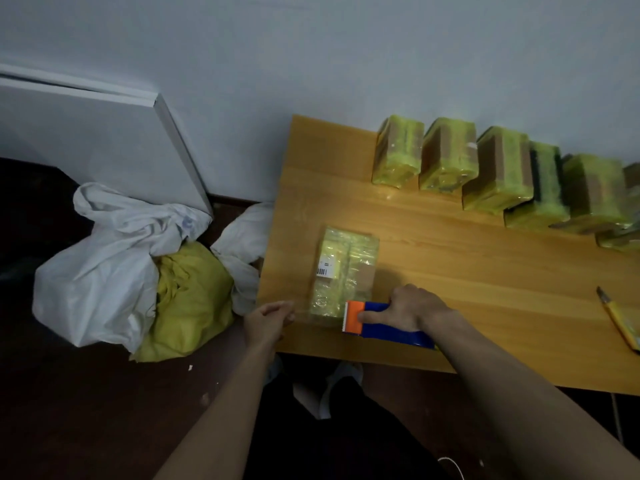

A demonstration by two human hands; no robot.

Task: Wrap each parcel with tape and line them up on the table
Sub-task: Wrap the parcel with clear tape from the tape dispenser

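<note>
Lowest in the frame, our two forearms reach up from the bottom edge over dark trousers and a dark floor. Our right hand (pixel 410 308) grips a blue tape dispenser (pixel 391 323) with an orange toothed head, the thumb laid along its side, at the near edge of the wooden surface (pixel 467 271), just right of centre. Our left hand (pixel 268 318) sits at the surface's near left corner with fingers curled, pinching the end of a clear strip of tape (pixel 303 311) that runs between that hand and the dispenser's head.

Just above the strip lies the parcel (pixel 346 268) we are wrapping, flat on the surface, yellow under glossy tape, with a small barcode label on top. Its near end touches the dispenser's orange head.

At the right edge of the frame a yellow utility knife (pixel 620 318) lies on the surface, well apart from our hands.

Left of the surface, on the floor, a white sack (pixel 100 271) slumps open around yellow material (pixel 188 296).

Farther up, in the upper right, a row of wrapped parcels (pixel 498 171) stands side by side along the wall (pixel 311 46). A white panel (pixel 86 133) leans against it in the upper left.
</note>
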